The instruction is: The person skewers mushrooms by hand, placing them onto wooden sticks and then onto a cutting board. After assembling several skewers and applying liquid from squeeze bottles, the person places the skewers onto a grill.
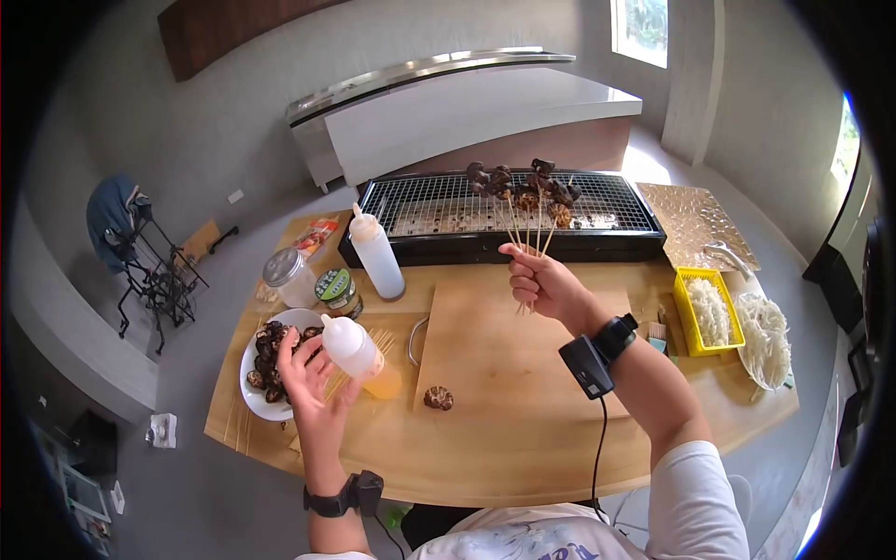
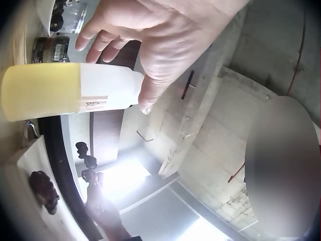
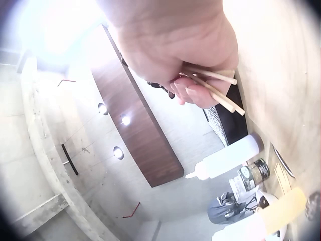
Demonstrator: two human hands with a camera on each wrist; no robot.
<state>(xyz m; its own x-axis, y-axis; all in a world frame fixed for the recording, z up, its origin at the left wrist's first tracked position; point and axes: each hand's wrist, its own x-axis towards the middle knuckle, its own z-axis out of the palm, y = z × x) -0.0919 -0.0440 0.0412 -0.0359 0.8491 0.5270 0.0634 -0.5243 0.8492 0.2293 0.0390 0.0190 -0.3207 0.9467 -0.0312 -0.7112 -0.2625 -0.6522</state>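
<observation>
My right hand (image 1: 549, 287) grips several bamboo skewers (image 1: 529, 235) in curled fingers, their blunt ends (image 3: 220, 99) sticking out below the fist in the right wrist view. Dark mushrooms (image 1: 537, 184) are threaded at the far ends and overlap the grill in the head view. On the left, a squeeze bottle of yellow liquid (image 1: 381, 381) stands upright on the table. My left hand (image 1: 315, 387) is spread around its upper part, thumb on one side and fingers on the other; the left wrist view shows the thumb close to the bottle's shoulder (image 2: 131, 85).
A black grill (image 1: 411, 219) spans the table's far side. A wooden board (image 1: 523, 364) bears a loose mushroom (image 1: 439, 399). A white bowl of mushrooms (image 1: 250, 392), glass jar (image 1: 291, 280), labelled jar (image 1: 338, 292) and clear squeeze bottle (image 1: 378, 257) stand left; a yellow basket (image 1: 717, 348) stands right.
</observation>
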